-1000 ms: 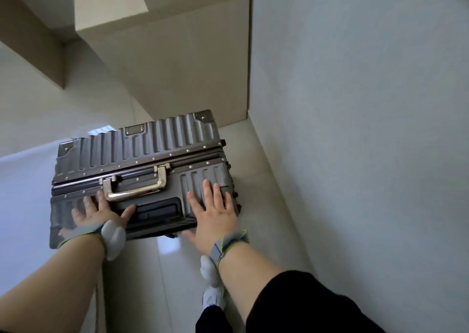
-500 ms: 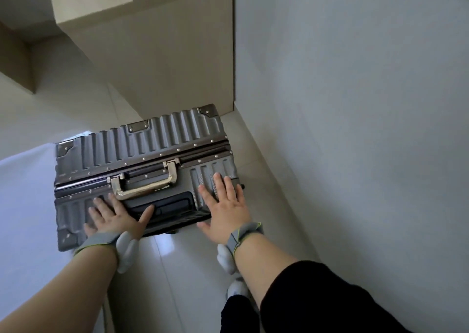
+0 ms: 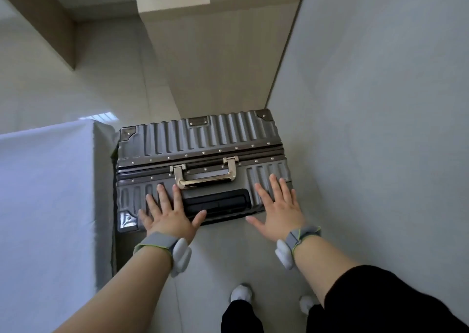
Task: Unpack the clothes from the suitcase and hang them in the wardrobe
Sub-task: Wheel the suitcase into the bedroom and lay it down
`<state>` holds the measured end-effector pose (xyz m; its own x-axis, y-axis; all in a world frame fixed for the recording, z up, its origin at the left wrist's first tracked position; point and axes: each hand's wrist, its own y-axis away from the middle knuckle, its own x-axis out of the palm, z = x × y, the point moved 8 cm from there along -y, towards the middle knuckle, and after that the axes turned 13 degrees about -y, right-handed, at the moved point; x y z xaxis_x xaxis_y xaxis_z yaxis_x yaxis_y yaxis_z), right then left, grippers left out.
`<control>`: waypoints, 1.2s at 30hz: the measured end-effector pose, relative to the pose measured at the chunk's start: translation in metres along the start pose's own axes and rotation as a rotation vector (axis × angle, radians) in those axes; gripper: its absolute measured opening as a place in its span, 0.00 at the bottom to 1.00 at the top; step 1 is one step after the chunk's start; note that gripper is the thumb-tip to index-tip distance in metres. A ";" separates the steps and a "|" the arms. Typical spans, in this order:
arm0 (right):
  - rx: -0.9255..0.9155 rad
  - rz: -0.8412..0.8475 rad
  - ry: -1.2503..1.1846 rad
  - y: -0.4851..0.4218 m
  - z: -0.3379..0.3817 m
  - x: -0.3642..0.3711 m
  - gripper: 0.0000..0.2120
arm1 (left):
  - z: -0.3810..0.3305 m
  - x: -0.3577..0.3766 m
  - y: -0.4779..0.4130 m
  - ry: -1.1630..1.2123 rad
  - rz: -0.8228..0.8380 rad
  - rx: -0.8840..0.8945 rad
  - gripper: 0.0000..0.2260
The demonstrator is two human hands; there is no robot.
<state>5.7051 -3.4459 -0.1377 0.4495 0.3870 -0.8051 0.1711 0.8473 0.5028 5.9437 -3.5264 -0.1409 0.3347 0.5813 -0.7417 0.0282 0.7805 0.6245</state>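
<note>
A closed grey ribbed hard-shell suitcase point(image 3: 200, 139) with riveted trim and metal corners stands on the floor in front of me, its top side facing me. A gold carry handle point(image 3: 206, 176) sits mid-top, with a black recessed pull-handle housing point(image 3: 215, 202) below it. My left hand point(image 3: 168, 212) presses flat on the top near its left corner, fingers spread. My right hand point(image 3: 278, 205) lies flat on the right end, fingers straight. No clothes are visible.
A white-sheeted bed point(image 3: 45, 193) flanks the suitcase on the left, nearly touching it. A pale grey wall point(image 3: 380, 104) rises on the right. A beige cabinet panel point(image 3: 215, 66) stands behind the suitcase. My feet in white socks point(image 3: 241, 293) stand on the tiled floor point(image 3: 223, 256).
The view swung so the suitcase sits centred and squarer to me, close beside the bed. Both hands stay flat on its top.
</note>
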 end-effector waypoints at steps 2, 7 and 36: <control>0.013 0.004 0.020 -0.002 0.001 0.001 0.40 | 0.002 0.003 0.005 0.009 -0.011 0.031 0.42; 0.028 -0.034 0.040 -0.002 -0.008 -0.002 0.40 | -0.001 0.005 0.012 0.005 -0.046 0.069 0.43; 0.107 -0.057 -0.045 -0.003 0.038 0.007 0.42 | -0.015 0.027 0.044 -0.020 0.039 0.161 0.47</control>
<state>5.7416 -3.4595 -0.1329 0.4750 0.3202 -0.8197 0.2893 0.8229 0.4891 5.9397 -3.4722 -0.1372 0.3571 0.6046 -0.7120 0.1651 0.7094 0.6852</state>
